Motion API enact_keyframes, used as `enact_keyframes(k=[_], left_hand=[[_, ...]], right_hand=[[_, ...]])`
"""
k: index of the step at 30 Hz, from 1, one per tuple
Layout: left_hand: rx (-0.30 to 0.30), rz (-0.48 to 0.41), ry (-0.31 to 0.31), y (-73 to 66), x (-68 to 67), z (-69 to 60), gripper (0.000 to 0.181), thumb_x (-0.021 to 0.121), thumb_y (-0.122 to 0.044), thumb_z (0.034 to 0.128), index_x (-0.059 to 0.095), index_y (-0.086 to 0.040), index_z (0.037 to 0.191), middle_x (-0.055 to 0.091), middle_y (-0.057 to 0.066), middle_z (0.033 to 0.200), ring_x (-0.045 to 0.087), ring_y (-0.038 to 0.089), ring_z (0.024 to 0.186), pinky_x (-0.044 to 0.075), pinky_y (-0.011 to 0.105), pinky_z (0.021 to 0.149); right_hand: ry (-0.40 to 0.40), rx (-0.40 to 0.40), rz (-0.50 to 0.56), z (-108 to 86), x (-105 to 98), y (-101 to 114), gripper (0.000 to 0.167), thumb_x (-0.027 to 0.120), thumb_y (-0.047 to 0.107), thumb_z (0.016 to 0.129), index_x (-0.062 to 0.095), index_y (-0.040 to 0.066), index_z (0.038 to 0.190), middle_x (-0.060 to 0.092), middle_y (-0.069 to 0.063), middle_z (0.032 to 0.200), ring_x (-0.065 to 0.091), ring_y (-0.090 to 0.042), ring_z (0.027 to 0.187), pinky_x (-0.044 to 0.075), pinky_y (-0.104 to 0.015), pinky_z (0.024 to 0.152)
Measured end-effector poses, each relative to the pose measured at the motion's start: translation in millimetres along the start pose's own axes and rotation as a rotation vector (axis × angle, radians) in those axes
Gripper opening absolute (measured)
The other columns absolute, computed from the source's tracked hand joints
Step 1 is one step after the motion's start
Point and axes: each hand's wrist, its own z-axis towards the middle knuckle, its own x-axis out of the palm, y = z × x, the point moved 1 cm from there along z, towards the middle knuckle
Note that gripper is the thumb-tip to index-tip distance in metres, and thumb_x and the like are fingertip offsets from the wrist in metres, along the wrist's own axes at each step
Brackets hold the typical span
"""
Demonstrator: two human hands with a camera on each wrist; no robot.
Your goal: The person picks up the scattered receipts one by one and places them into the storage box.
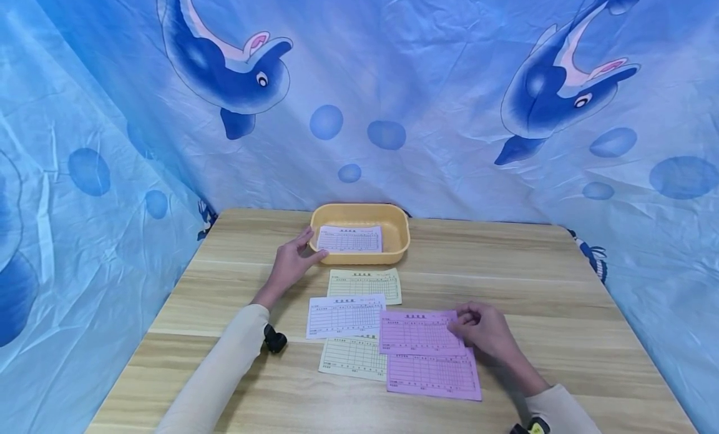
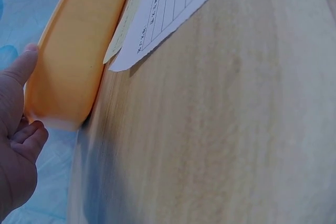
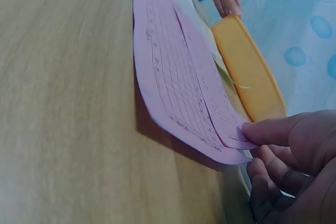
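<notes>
Yellow tray (image 1: pixel 359 259): sitting at the far side of the bench (image 1: pixel 522 271), its long side facing the person.
Tray contents: a pale printed slip (image 1: pixel 349 240) is lying inside, toward the tray's left end.
Left hand (image 1: pixel 292 262): its grip is bending round the tray's near left corner, thumb and fingers spread just the corner's width and holding it.
Right hand (image 1: pixel 485 328): its grip is narrowing to a pinch, nearer the person than the tray and to its right, thumb on top of the upper pink slip's right end.
Upper pink slip (image 1: pixel 418 332): lying nearer than the tray and to its right, overlapping the lower pink slip (image 1: pixel 434 376); whether the pinch is catching both, I cannot tell.
Far green slip (image 1: pixel 365 284): lying just in front of the tray.
White slip (image 1: pixel 345 316): lying beyond that from the tray, overlapping both green slips.
Near green slip (image 1: pixel 354 358): lying farther still from the tray, partly covered.
Blue dolphin curtain (image 1: pixel 427 184): hanging behind the tray.
</notes>
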Motion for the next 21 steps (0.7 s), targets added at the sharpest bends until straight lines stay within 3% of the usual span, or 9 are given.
enact_keyframes(k=[8,14,21], left_hand=[[0.005,-0.003,0.001,0.0,-0.1,0.5,0.086,0.081,-0.042,0.0872,0.045,0.004,0.149,0.035,0.013,0.162,0.041,0.03,0.146,0.046,0.038,0.114],[-0.011,0.007,0.001,0.4,-0.9,0.1,0.085,0.08,-0.044,0.088,0.044,0.002,0.15,0.035,0.01,0.163,0.041,0.028,0.146,0.047,0.039,0.114],[-0.002,0.011,0.008,1.7,-0.4,1.0,0.084,0.079,-0.044,0.0888,0.044,0.001,0.151,0.035,0.014,0.163,0.042,0.029,0.145,0.047,0.041,0.113]], right_hand=[[0.042,-0.016,0.06,-2.2,-6.0,5.0,0.021,0.08,0.011,0.088,0.072,-0.002,0.103,0.072,-0.008,0.086,0.066,-0.018,0.073,0.059,-0.025,0.058],[0.065,0.034,0.104,-0.8,-8.8,5.8,0.017,0.075,0.012,0.093,0.072,0.0,0.104,0.073,-0.008,0.084,0.067,-0.019,0.071,0.06,-0.027,0.057],[0.051,0.055,0.117,-2.4,-9.3,7.0,0.013,0.074,0.01,0.093,0.072,0.0,0.101,0.072,-0.009,0.083,0.067,-0.019,0.07,0.061,-0.028,0.056]])
